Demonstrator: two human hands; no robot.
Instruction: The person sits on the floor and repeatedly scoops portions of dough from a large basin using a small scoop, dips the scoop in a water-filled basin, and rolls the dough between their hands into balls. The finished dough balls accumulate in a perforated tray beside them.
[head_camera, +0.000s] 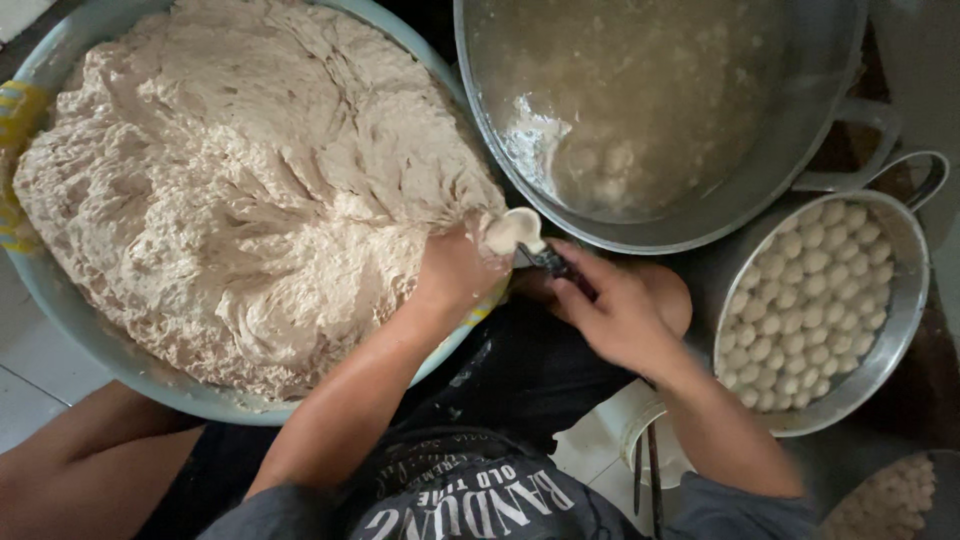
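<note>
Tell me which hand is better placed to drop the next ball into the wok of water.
Right, probably: the right hand holds the spoon carrying paste beside the wok, while the left hand is squeezing the paste.

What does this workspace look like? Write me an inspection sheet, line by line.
Surface: pale tiled floor, vessels set close together.
Job's things: big basin heaped with beige paste; spoon holding a lump of paste.
Clutter: wide pan of cloudy water with a few balls; colander full of pale balls; another heap of balls at lower right.
Grippers: left hand in the paste at the basin's rim; right hand shut on the spoon handle.
Cables: nothing seen.
Surroundings: person's knee, dark clothing.
</note>
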